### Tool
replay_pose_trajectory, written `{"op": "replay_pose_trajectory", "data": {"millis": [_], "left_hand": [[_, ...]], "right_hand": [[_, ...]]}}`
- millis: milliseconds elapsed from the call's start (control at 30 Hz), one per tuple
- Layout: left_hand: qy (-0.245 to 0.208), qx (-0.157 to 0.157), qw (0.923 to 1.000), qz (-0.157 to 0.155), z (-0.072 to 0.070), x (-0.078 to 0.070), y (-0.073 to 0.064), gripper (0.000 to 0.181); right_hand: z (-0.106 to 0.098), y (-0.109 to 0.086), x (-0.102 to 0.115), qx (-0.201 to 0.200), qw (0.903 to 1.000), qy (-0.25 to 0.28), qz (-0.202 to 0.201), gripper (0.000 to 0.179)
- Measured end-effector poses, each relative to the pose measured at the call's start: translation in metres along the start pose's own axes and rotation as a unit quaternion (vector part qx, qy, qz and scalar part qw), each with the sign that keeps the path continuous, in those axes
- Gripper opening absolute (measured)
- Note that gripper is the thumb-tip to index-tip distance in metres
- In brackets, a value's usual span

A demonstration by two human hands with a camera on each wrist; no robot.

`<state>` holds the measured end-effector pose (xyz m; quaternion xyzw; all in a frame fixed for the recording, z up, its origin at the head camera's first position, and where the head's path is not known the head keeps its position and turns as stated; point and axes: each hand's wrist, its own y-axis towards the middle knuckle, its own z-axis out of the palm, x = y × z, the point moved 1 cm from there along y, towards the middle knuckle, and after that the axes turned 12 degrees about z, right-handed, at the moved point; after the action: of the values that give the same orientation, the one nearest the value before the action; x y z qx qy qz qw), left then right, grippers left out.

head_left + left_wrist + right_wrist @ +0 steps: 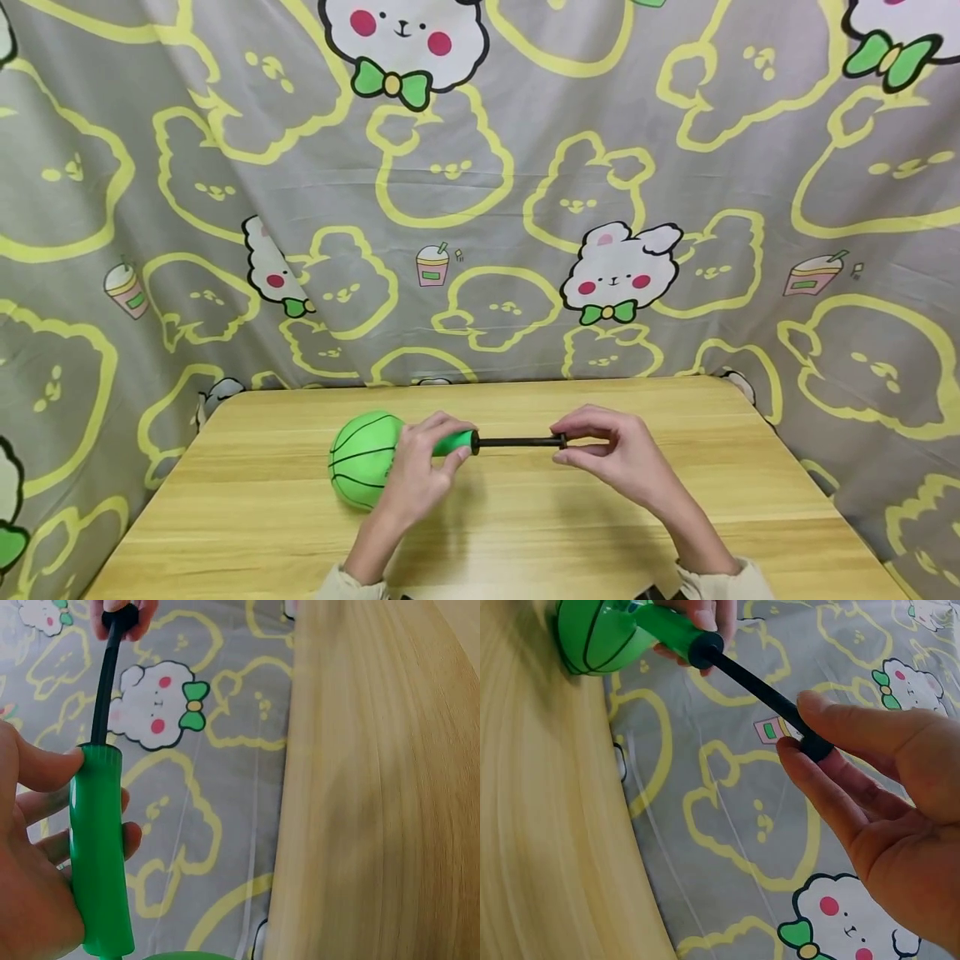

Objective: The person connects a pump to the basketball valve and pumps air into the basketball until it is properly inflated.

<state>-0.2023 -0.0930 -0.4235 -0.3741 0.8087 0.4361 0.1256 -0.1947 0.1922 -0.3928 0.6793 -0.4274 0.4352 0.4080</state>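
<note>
A small hand pump with a green barrel (101, 855) and a black rod (517, 442) lies level above the table, its rod drawn out. My left hand (423, 458) grips the barrel, thumb near its black-collared end. With thumb and fingers, my right hand (618, 454) pinches the black knob (815, 747) at the rod's tip. Left of the barrel is a green ball (363, 458) with black basketball lines, partly hidden behind my left hand. In the right wrist view the barrel's far end meets the ball (600, 637); whether a needle joins them cannot be made out.
The light wooden table (262, 533) spreads under both hands. Behind and around it hangs a grey curtain (495, 242) printed with yellow outlines and white cartoon animals, reaching down to the table's back edge.
</note>
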Motion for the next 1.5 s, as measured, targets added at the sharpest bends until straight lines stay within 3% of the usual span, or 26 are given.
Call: {"op": "replay_pose_trajectory", "data": {"millis": [400,933,1300,1500], "left_hand": [[-0.002,0.007,1.0,0.004,0.005,-0.007,0.001,0.029],[0.021,0.015,0.9994,0.022,0.019,-0.014,-0.002,0.028],[0.026,0.033,0.9991,0.011,0.015,-0.011,-0.003,0.026],[0.016,0.027,0.9995,0.006,0.009,-0.01,-0.002,0.025]], "right_hand": [[0.026,0.003,-0.007,-0.026,0.9994,-0.01,0.021,0.025],[0.071,0.01,-0.019,-0.072,0.9965,0.008,-0.042,0.027],[0.065,0.01,-0.015,-0.026,0.9992,0.029,0.01,0.023],[0.053,0.007,-0.01,-0.025,0.9993,0.027,0.013,0.025]]}}
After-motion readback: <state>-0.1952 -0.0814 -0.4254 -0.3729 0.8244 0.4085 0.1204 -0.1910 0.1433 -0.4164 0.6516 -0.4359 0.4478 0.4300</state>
